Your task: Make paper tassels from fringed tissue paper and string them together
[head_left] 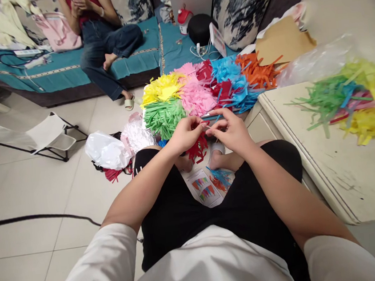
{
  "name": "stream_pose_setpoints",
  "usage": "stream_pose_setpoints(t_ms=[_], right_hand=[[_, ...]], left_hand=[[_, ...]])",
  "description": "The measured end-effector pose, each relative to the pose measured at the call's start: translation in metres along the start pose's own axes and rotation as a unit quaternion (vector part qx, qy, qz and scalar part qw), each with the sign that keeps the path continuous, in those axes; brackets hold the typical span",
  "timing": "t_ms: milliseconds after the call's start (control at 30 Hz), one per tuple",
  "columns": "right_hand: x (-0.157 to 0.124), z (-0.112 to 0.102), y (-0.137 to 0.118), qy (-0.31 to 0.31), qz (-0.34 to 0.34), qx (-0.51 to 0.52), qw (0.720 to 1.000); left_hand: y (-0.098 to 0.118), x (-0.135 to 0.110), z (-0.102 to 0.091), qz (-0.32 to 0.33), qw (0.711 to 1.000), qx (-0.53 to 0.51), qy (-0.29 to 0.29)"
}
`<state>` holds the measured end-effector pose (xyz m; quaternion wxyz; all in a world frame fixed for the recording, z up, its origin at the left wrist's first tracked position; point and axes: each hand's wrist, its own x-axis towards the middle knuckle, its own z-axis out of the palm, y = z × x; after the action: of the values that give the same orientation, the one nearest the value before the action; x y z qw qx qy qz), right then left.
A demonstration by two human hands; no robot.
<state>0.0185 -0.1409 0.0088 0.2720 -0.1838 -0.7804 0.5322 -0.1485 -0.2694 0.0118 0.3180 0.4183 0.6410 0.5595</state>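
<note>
My left hand (188,133) pinches the top of a red paper tassel (198,150), whose cut strips hang below the fingers between my knees. Close beside it, my right hand (228,131) has its thumb and fingertips together near the tassel's top; what they grip is too small to make out. Just beyond both hands lie heaps of fringed tissue paper: green tassels (165,118), yellow tassels (162,89), pink tassels (198,97), blue tassels (230,69) and orange tassels (259,70), with dark red ones among them.
On the floor between my feet are a printed sheet (206,187) and blue tassels (221,177). A white plastic bag (106,150) lies left. The cream cabinet (331,165) at right bears more tassels (369,119). A person (103,37) sits on the teal sofa (56,76), holding a phone.
</note>
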Motion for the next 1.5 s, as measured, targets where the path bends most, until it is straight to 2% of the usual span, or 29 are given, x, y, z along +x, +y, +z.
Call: stream_pose_setpoints(t_ms=[100, 233, 533, 700, 867, 1167, 1300, 1400, 1500], right_hand=[[0.002, 0.0, 0.001, -0.012, 0.026, 0.039, 0.999], [0.003, 0.0, 0.0, -0.029, 0.029, 0.033, 0.999], [0.006, 0.007, 0.002, 0.043, 0.008, 0.074, 0.996], [0.006, 0.009, 0.003, 0.047, 0.013, 0.069, 0.996], [0.008, 0.009, 0.008, 0.049, 0.03, 0.065, 0.996], [0.011, 0.008, 0.018, 0.047, 0.018, 0.091, 0.995], [0.011, 0.007, 0.017, 0.052, 0.007, 0.082, 0.995], [0.011, 0.006, 0.017, 0.049, 0.005, 0.091, 0.995], [0.011, 0.006, 0.015, 0.038, 0.002, 0.105, 0.994]], left_hand=[[-0.002, 0.001, 0.001, 0.015, 0.999, -0.006, 0.04], [-0.003, 0.001, 0.001, 0.026, 0.998, -0.009, 0.058], [0.004, -0.004, 0.003, 0.036, 0.995, -0.07, 0.059], [-0.001, -0.002, 0.005, 0.027, 0.995, -0.085, 0.044], [-0.006, -0.002, 0.009, 0.045, 0.995, -0.092, 0.015], [-0.014, -0.001, 0.012, 0.089, 0.991, -0.104, -0.011], [-0.013, -0.004, 0.012, 0.128, 0.989, -0.069, -0.025], [-0.009, -0.008, 0.011, 0.18, 0.984, 0.016, 0.005], [-0.002, -0.012, 0.009, 0.241, 0.963, 0.117, 0.039]])
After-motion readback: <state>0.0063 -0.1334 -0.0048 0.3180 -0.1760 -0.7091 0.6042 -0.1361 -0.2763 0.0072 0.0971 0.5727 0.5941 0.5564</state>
